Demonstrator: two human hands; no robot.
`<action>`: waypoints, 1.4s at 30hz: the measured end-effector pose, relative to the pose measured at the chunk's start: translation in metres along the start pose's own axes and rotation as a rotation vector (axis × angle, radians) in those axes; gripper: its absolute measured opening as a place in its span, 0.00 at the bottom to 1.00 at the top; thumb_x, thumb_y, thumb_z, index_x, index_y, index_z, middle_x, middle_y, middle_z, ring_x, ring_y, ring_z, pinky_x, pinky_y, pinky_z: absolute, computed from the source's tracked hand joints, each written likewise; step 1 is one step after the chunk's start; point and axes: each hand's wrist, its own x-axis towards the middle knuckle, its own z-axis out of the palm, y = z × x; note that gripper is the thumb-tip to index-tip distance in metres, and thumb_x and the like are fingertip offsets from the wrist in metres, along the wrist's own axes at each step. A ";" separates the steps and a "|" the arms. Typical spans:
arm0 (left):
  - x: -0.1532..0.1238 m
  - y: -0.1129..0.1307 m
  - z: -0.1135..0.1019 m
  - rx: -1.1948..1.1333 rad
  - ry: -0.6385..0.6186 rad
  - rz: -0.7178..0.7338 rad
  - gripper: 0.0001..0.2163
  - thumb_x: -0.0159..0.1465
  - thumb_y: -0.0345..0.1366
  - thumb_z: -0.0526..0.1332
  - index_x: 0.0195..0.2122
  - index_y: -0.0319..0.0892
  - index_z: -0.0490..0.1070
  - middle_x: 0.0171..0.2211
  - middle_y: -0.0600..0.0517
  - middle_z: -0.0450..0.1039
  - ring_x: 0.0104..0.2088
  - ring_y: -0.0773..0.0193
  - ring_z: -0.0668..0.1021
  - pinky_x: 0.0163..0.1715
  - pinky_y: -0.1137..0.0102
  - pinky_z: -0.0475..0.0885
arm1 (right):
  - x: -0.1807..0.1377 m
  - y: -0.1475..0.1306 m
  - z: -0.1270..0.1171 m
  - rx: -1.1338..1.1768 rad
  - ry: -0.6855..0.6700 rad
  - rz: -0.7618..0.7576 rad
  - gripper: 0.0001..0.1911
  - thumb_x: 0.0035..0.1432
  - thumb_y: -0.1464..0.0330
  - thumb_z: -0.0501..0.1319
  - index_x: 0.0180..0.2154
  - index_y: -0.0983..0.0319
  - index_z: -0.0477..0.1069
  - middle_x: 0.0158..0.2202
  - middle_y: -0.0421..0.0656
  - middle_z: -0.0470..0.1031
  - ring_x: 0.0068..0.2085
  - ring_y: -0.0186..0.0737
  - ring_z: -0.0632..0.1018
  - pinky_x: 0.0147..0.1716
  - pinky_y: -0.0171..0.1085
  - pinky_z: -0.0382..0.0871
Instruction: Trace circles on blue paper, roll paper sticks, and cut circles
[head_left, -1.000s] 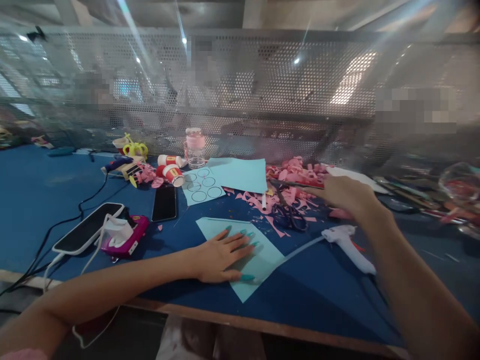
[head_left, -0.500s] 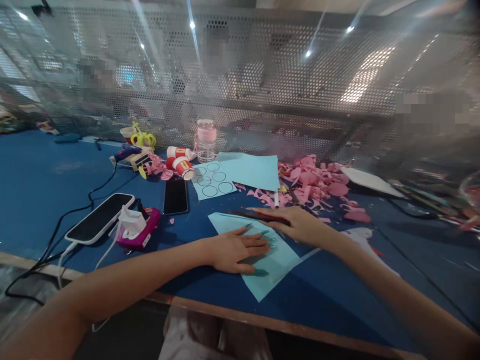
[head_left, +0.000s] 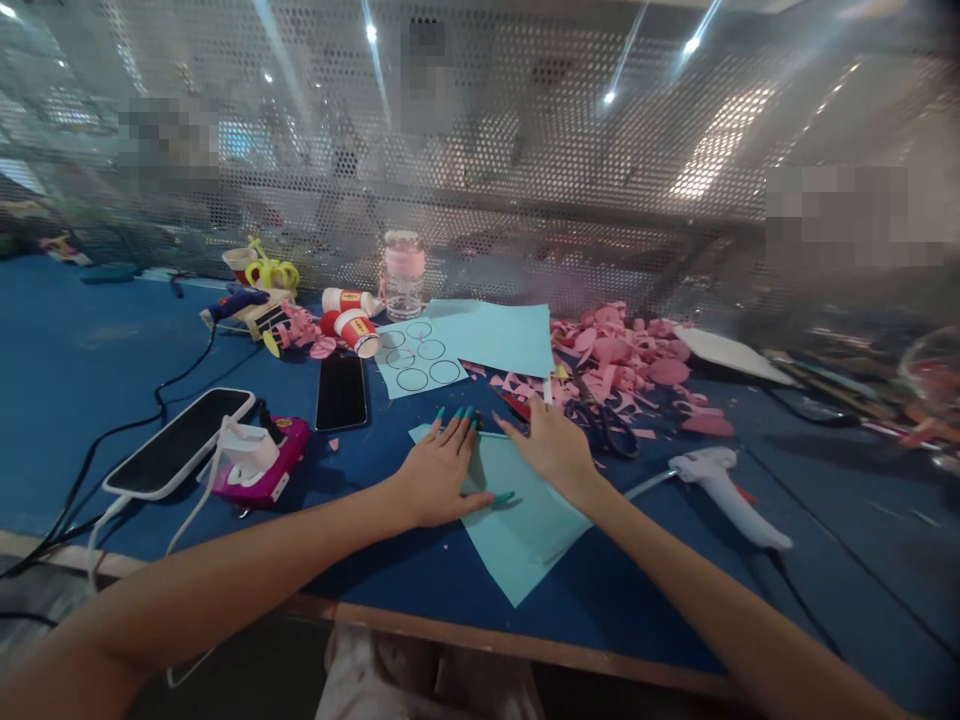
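My left hand (head_left: pixel 439 475) lies with its fingers stretched over the upper left part of a folded light-blue paper sheet (head_left: pixel 517 560). Its long nails are teal. At the sheet's far edge, my right hand (head_left: pixel 556 450) rests with fingers extended toward the left hand. A slim red object (head_left: pixel 514 404) shows just beyond the right fingers, its kind unclear and part of it hidden by that hand. Dark-handled scissors (head_left: pixel 619 432) lie right of the right hand. Farther right is a white glue gun (head_left: pixel 731 490), its nozzle pointing at the paper.
Pink paper scraps (head_left: pixel 615 350) are heaped behind my hands. Beside them lie blue sheets (head_left: pixel 491 335) and a sheet with drawn circles (head_left: pixel 420 360). To the left are two phones (head_left: pixel 341 393), a magenta power block (head_left: pixel 262 470), paper cups (head_left: pixel 356 333) and a bottle (head_left: pixel 404 275).
My left hand has slid left and up the sheet to its far edge. The right hand has moved left and nearer, uncovering the scissors. More of the glue gun shows.
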 end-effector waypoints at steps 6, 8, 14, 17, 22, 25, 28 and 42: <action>-0.003 0.003 -0.003 0.028 -0.047 -0.030 0.41 0.58 0.59 0.45 0.60 0.25 0.50 0.62 0.34 0.45 0.62 0.47 0.49 0.59 0.56 0.47 | -0.003 -0.003 0.018 -0.076 0.055 -0.043 0.22 0.61 0.55 0.46 0.47 0.66 0.59 0.40 0.51 0.72 0.37 0.45 0.75 0.28 0.36 0.62; -0.004 0.006 -0.004 0.039 -0.041 -0.081 0.41 0.58 0.60 0.45 0.60 0.26 0.50 0.62 0.34 0.45 0.62 0.47 0.49 0.59 0.55 0.47 | -0.004 -0.002 0.020 -0.077 0.061 -0.037 0.22 0.61 0.55 0.46 0.45 0.66 0.60 0.38 0.50 0.72 0.36 0.45 0.76 0.27 0.35 0.61; -0.004 0.011 -0.002 0.073 -0.064 -0.194 0.44 0.56 0.61 0.45 0.60 0.23 0.48 0.61 0.33 0.44 0.62 0.46 0.50 0.60 0.55 0.45 | -0.005 -0.002 0.021 -0.060 0.047 -0.014 0.21 0.61 0.55 0.47 0.45 0.66 0.59 0.35 0.50 0.72 0.33 0.45 0.76 0.24 0.34 0.58; -0.005 0.011 0.000 0.077 -0.036 -0.206 0.44 0.56 0.62 0.44 0.60 0.24 0.49 0.61 0.33 0.45 0.62 0.46 0.50 0.60 0.54 0.45 | -0.004 -0.003 0.020 -0.049 0.027 -0.001 0.21 0.61 0.55 0.47 0.44 0.66 0.59 0.35 0.50 0.72 0.34 0.45 0.76 0.24 0.35 0.58; -0.006 0.011 0.004 0.092 0.016 -0.269 0.47 0.53 0.65 0.44 0.59 0.23 0.50 0.61 0.31 0.46 0.61 0.43 0.51 0.58 0.52 0.47 | -0.004 -0.003 0.019 -0.039 -0.004 0.002 0.20 0.61 0.56 0.47 0.43 0.66 0.59 0.35 0.50 0.72 0.34 0.45 0.76 0.25 0.35 0.59; -0.005 0.011 0.003 0.098 0.005 -0.270 0.47 0.53 0.65 0.44 0.59 0.23 0.49 0.61 0.31 0.46 0.61 0.44 0.51 0.59 0.53 0.47 | -0.003 -0.003 0.019 -0.037 -0.001 0.002 0.19 0.61 0.56 0.47 0.43 0.65 0.59 0.34 0.49 0.72 0.34 0.46 0.76 0.25 0.35 0.59; -0.005 0.012 0.001 0.100 -0.020 -0.279 0.47 0.53 0.65 0.43 0.59 0.23 0.48 0.61 0.32 0.45 0.62 0.44 0.49 0.59 0.53 0.47 | -0.003 -0.003 0.019 -0.038 -0.008 0.011 0.19 0.61 0.57 0.48 0.44 0.65 0.59 0.35 0.49 0.73 0.34 0.46 0.76 0.25 0.35 0.59; -0.004 0.011 0.000 0.093 -0.039 -0.253 0.48 0.53 0.65 0.43 0.60 0.23 0.44 0.62 0.31 0.42 0.62 0.45 0.47 0.59 0.52 0.43 | -0.004 -0.004 0.020 -0.034 -0.013 0.005 0.17 0.60 0.58 0.49 0.43 0.66 0.58 0.34 0.50 0.73 0.36 0.46 0.76 0.25 0.35 0.59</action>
